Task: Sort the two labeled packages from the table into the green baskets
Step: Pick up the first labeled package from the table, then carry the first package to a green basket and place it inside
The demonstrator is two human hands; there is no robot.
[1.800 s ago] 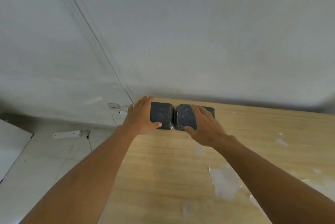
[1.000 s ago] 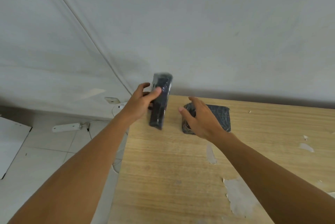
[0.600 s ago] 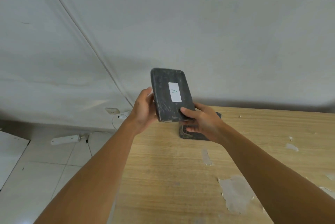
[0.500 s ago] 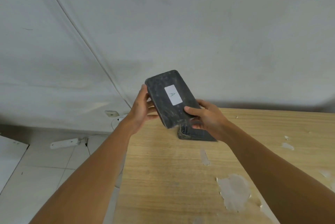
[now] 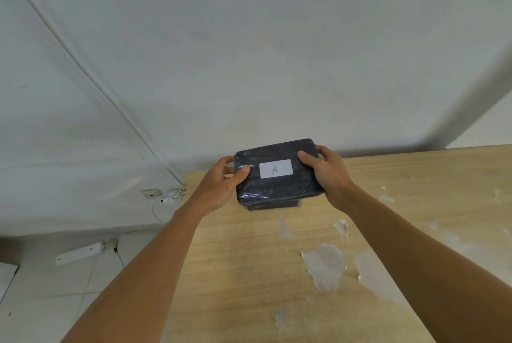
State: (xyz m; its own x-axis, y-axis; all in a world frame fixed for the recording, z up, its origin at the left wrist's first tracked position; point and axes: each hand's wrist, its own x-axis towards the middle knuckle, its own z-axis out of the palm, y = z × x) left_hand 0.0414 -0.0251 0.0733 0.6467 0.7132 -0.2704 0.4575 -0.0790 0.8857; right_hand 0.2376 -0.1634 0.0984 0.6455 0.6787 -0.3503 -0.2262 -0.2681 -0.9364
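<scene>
A dark wrapped package (image 5: 277, 190) with a white label reading "A" faces me, held level above the far left part of the wooden table (image 5: 249, 273). My left hand (image 5: 221, 187) grips its left end and my right hand (image 5: 327, 173) grips its right end. Directly beneath it, a sliver of the second dark package (image 5: 273, 206) shows on the table, mostly hidden. No green basket is in view.
A white wall rises right behind the table. The tabletop has peeled white patches (image 5: 324, 265). To the left, beyond the table's edge, lie a tiled floor, a wall socket with a white cable (image 5: 163, 195) and a white power strip (image 5: 80, 252).
The package has been turned from tilted to level with its label towards me and lowered over the second package. My right hand shifted from its lower edge to its right end.
</scene>
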